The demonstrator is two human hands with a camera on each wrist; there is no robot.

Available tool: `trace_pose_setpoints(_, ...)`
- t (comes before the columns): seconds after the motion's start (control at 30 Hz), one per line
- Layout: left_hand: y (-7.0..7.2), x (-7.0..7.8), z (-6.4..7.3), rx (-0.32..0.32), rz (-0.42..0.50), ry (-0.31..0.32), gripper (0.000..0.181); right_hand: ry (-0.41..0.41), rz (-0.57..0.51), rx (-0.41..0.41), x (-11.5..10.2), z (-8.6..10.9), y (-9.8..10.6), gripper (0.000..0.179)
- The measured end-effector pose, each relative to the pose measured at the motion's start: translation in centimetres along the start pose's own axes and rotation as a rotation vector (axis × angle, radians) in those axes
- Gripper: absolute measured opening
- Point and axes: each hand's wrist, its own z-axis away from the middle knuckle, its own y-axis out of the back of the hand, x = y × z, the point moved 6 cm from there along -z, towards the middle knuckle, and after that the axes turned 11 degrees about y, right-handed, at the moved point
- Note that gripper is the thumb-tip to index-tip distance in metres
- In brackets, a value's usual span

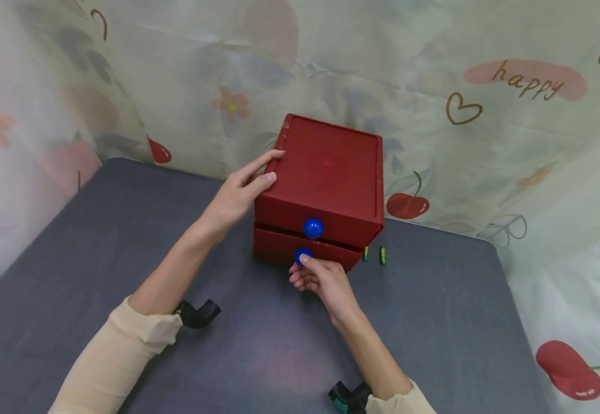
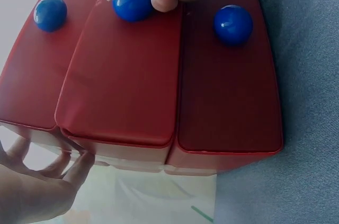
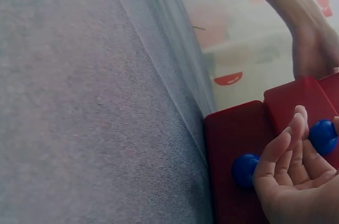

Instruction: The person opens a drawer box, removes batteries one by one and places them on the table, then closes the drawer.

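A red cabinet (image 1: 331, 167) with three stacked drawers stands on the table, each drawer front bearing a round blue knob. My left hand (image 1: 240, 187) lies on the cabinet's upper left edge, fingers and thumb on its side and top. With thumb and fingers, my right hand (image 1: 328, 282) pinches the blue knob (image 2: 132, 0) of the middle drawer (image 2: 122, 81). That drawer's front appears to stand slightly forward of the others. The top knob (image 1: 313, 228) and the bottom knob (image 2: 233, 25) are untouched. What the drawers contain is hidden.
Two small green batteries, a nearer-side battery (image 1: 383, 255) and one partly hidden battery (image 1: 365, 253), lie right of the cabinet. The dark grey table (image 1: 258, 356) meets a patterned curtain (image 1: 186, 86) behind. Black devices (image 1: 196, 314) are on both forearms.
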Motion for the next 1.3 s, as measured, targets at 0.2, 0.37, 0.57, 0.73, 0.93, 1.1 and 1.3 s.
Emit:
trace_pose_setpoints(0.2,0.0,0.0,0.0,0.001,-0.009,-0.005,0.046,-0.007,0.025,-0.017,-0.3,0.9,-0.1,0.049)
trace_pose_setpoints(0.37,0.1,-0.1,0.1,0.005,-0.016,-0.004,0.046,0.005,0.032,-0.031,0.0,1.4,-0.2,0.05)
trace_pose_setpoints(0.57,0.1,-0.1,0.0,0.002,-0.018,-0.005,0.046,-0.011,0.04,-0.031,0.1,2.2,-0.4,0.052)
trace_pose_setpoints(0.73,0.1,-0.1,0.0,0.006,-0.021,0.0,0.046,-0.029,0.054,-0.035,0.1,2.9,-0.7,0.049)
trace_pose_setpoints(0.93,0.0,-0.1,0.0,0.001,-0.013,0.0,0.046,-0.056,0.06,-0.045,0.2,4.0,-1.0,0.047)
trace_pose_setpoints(1.1,0.0,-0.1,0.0,-0.006,-0.01,-0.003,0.046,-0.064,0.064,-0.06,0.3,4.7,-1.1,0.046)
trace_pose_setpoints(1.3,0.0,-0.1,0.0,-0.003,-0.011,0.001,0.047,-0.049,0.055,-0.072,0.1,5.1,-1.2,0.044)
